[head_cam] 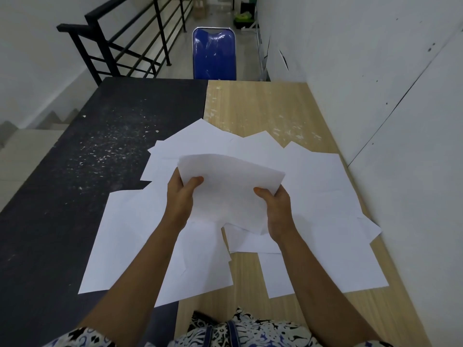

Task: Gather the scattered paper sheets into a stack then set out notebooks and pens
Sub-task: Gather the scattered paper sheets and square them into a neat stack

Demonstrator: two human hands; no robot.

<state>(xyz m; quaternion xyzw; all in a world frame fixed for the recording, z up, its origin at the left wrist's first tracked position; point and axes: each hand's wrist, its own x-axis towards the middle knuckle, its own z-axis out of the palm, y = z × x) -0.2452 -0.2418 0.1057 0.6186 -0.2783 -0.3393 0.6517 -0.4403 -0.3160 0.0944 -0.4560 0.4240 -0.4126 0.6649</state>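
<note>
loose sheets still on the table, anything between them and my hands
Nothing but the held sheets, which the left hand and right hand both grip above the loose sheets. Those lie bare on the table, with nothing on top.

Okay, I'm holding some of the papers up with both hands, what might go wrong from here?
The held sheets are pinched only at their side edges by the left hand and right hand, and they bow, so one may slip out. One loose sheet overhangs the table's right edge by the wall; sweeping the rest together could push it off.
</note>
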